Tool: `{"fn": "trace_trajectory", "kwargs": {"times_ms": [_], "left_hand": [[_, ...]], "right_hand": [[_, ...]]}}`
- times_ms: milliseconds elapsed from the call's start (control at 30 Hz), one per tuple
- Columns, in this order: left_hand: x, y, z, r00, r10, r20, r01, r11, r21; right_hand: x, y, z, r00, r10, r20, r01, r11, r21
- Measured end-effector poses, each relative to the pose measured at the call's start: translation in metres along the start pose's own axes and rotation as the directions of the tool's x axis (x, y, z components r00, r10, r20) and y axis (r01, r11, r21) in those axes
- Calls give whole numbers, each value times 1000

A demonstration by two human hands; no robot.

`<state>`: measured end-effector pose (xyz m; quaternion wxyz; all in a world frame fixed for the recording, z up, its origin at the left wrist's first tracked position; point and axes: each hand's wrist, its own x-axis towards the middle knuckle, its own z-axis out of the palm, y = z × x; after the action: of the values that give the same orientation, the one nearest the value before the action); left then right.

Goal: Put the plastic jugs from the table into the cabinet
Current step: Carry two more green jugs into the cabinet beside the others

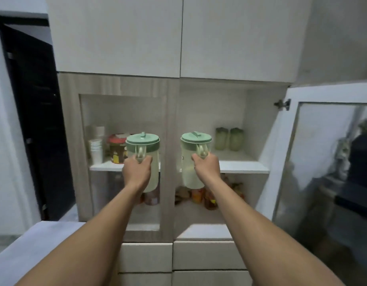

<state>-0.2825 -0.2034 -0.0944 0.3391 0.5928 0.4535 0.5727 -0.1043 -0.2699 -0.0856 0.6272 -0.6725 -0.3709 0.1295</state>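
I hold two pale green plastic jugs with darker green lids, both upright, in front of the cabinet (172, 124). My left hand (137, 171) grips the handle of the left jug (152, 162), which hangs before the shut glass door. My right hand (206, 168) grips the handle of the right jug (188, 162), level with the white middle shelf (243, 166) of the open right compartment. Whether either jug has crossed the cabinet's front edge is unclear.
The right glass door (323, 162) stands swung open to the right. Two green cups (229, 139) sit at the shelf's back right. Behind the left glass are stacked white cups (95, 149) and a red-lidded jar (116, 148). Packets (205, 196) fill the lower level. Drawers (207, 254) lie below.
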Motion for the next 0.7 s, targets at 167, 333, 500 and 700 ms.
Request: {"fn": "trace_trajectory", "kwargs": {"times_ms": [167,333,500,700], "left_hand": [[-17,30,70,999,15,48,-13,999,-44],[-27,46,126,991,11,131,3,994,-109],[-19,52,175,976,35,217,1,987,-163],[27,37,233,971,60,232,-16,982,-189]], "right_hand": [[27,11,-74,997,-16,-71,15,1000,-21],[55,29,-116,990,13,-138,-16,1000,-20],[88,46,-132,988,23,-152,-23,1000,0],[145,67,-123,989,28,-143,-25,999,20]]}}
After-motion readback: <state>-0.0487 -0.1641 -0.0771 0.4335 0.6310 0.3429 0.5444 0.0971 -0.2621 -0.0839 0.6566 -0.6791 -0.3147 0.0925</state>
